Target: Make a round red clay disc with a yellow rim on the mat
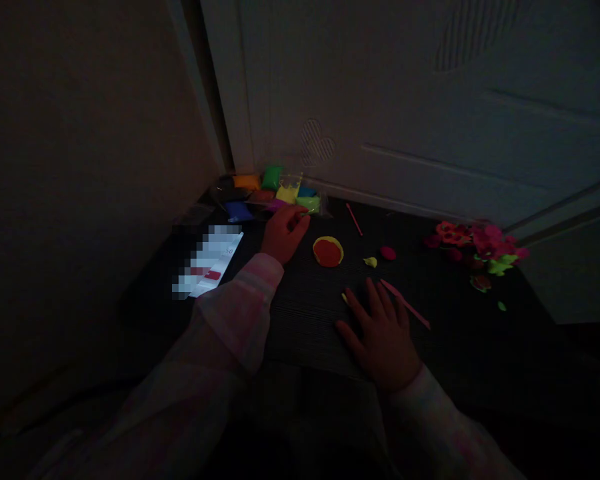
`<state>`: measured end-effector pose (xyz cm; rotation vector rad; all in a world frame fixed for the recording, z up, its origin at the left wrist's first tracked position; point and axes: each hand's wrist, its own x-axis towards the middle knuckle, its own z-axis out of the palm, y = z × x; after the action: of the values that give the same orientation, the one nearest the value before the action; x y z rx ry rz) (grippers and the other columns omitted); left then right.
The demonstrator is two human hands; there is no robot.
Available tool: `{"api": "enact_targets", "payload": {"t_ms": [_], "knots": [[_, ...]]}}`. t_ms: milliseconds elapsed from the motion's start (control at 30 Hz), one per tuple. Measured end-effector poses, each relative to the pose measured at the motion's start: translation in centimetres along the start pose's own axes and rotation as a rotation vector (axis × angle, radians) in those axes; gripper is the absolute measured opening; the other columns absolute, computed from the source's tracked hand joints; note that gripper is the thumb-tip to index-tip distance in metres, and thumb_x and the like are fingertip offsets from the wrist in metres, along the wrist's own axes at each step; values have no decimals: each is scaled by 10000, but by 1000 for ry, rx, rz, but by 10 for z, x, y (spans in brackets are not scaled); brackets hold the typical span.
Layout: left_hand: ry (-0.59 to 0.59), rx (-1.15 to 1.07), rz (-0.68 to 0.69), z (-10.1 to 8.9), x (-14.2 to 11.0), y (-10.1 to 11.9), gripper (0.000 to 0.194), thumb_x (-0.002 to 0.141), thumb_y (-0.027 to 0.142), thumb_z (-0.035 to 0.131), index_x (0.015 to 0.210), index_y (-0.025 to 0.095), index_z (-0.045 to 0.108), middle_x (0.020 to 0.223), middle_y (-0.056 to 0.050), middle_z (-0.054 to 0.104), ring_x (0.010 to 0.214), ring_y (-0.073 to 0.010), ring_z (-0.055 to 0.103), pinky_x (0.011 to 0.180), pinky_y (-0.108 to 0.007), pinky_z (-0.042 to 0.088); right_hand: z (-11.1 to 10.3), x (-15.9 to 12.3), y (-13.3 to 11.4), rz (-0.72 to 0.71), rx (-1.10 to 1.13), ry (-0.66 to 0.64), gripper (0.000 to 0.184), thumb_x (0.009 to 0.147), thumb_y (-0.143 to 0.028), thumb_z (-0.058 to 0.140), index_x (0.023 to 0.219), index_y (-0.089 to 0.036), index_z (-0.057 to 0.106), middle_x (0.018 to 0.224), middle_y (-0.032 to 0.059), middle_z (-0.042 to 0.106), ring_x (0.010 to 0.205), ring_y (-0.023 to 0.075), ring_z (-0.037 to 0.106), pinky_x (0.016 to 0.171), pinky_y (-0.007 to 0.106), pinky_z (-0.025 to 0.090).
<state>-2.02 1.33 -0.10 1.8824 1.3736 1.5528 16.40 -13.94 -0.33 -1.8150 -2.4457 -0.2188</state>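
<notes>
At the edge of a heap of coloured clay packets, my left hand (284, 235) has its fingers curled together. Its fingertips meet the light green packet (309, 204); whether they grip it or something small is hidden in the dim light. My right hand (384, 337) lies flat on the dark table (305, 320), fingers spread. A small yellow piece (345, 299) shows by its index fingertip, and a pink strip (413, 312) runs beside its other fingers. Between the hands and further back sits a red-orange disc with a yellow rim (328, 252).
A lit phone (215, 263) lies left of my left arm. Behind the disc rests a pink stick (354, 220). A yellow lump (371, 263) and a magenta ball (388, 253) are right of it. Pink clay flowers (487, 240) fill the right end, near the white panel (405, 113).
</notes>
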Motion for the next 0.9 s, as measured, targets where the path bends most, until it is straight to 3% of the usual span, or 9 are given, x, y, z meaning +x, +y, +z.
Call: {"api": "enact_targets", "payload": {"t_ms": [133, 300, 467, 600, 767, 900], "knots": [[-7, -3, -9, 0, 0, 0, 146, 753, 239, 512, 846, 155, 587, 712, 5, 531, 610, -90, 474, 578, -214, 403, 1, 0, 1, -100, 21, -15, 529, 800, -511, 354, 1258, -249, 385, 1351, 146, 309, 1222, 309, 285, 935, 521, 247], [-1, 0, 5, 0, 1, 0, 146, 752, 235, 511, 839, 147, 590, 688, 8, 518, 600, -89, 468, 576, -214, 403, 1, 2, 6, 12, -22, 0, 494, 815, -474, 345, 1233, -222, 424, 1346, 162, 311, 1222, 314, 283, 938, 518, 236], [-9, 8, -3, 1, 1, -2, 145, 749, 235, 516, 849, 160, 588, 715, 6, 528, 608, -91, 476, 581, -216, 409, 0, -2, 2, -114, 6, -29, 523, 806, -491, 355, 1265, -243, 373, 1350, 139, 316, 1226, 293, 284, 943, 509, 238], [-15, 8, -5, 1, 0, -3, 140, 740, 211, 517, 851, 164, 589, 718, 7, 527, 616, -93, 479, 588, -220, 410, 0, 0, 1, -9, -10, -20, 501, 813, -479, 347, 1244, -230, 407, 1353, 147, 307, 1224, 310, 280, 932, 526, 238], [-31, 7, -18, 1, 1, -2, 142, 727, 183, 518, 843, 154, 594, 704, 7, 520, 601, -92, 469, 590, -226, 411, -1, -2, -1, -137, 27, -39, 531, 807, -493, 354, 1270, -233, 364, 1348, 136, 323, 1228, 291, 281, 942, 518, 241], [-34, 14, -23, 1, 0, -3, 148, 725, 191, 521, 850, 162, 594, 714, 5, 525, 602, -95, 471, 591, -230, 412, 0, -3, 2, -54, 16, -2, 497, 815, -460, 364, 1253, -228, 390, 1346, 153, 318, 1215, 312, 299, 914, 533, 268]]}}
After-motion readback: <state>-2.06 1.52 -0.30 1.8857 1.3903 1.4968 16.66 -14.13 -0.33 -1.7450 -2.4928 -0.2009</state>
